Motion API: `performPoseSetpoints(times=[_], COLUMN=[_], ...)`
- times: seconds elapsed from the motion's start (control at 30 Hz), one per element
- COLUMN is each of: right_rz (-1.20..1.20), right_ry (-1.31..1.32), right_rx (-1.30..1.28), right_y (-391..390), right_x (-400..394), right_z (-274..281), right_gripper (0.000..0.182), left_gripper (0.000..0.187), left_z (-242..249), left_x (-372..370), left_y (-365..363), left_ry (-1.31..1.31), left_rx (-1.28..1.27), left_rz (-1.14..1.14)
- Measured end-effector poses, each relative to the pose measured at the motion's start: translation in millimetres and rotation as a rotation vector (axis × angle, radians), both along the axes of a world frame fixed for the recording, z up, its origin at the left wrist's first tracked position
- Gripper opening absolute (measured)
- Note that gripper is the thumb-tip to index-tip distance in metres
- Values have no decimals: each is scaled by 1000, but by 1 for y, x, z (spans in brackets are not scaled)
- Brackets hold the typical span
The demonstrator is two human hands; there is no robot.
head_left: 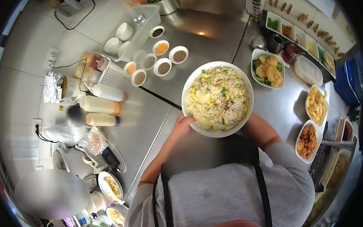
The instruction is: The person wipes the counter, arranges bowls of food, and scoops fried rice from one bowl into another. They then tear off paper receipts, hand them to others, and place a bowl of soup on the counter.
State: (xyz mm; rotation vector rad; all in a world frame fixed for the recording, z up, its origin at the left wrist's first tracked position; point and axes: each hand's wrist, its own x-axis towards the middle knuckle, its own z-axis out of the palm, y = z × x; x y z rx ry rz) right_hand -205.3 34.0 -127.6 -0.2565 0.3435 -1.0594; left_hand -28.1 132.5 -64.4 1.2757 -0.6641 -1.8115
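A large white bowl (185,107) heaped with fried rice (219,99) is in front of my body. The rice is flecked with egg and green onion. At the bowl's lower left rim, my left hand (184,124) is closed on it, thumb on the rim side and the other fingers mostly hidden beneath. My right forearm reaches the bowl's lower right side. Most of my right hand (253,122) is behind the bowl, its fingers out of sight. To the bowl's right stands a white dish (254,78) of broccoli and pale, coated pieces.
Several sauce cups (162,67) stand left of the bowl on the steel counter (210,37). Squeeze bottles (100,105) and a white basket (149,17) line the wall. Dishes of fried food (316,105) and red-glazed pieces (307,141) stand right. A blurred round shape (52,194) is lower left.
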Motion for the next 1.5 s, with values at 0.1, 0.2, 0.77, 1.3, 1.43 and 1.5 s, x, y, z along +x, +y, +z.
performPoseSetpoints(times=[0.1,0.2,0.77,1.3,1.43,1.5], right_rz=[109,230,761,907,921,926], right_ry=[-79,-48,279,68,61,107], right_rx=[-8,140,238,143,185,141], right_y=[27,35,-12,-45,-51,-50], right_x=[-14,-40,-18,12,13,13], right_z=[-12,5,-1,-34,-31,-29], right_gripper=[39,40,33,53,56,55], left_gripper=[38,39,50,46,40,41], left_z=[-28,-21,43,405,405,398], left_x=[2,-12,49,223,213,201], left_y=[-30,-66,-270,-474,-465,-456], left_ry=[11,-64,-609,-1866,-1027,-930], left_rx=[-69,35,-205,-1234,-1144,-1151], left_rz=[-8,-72,-633,739,532,659])
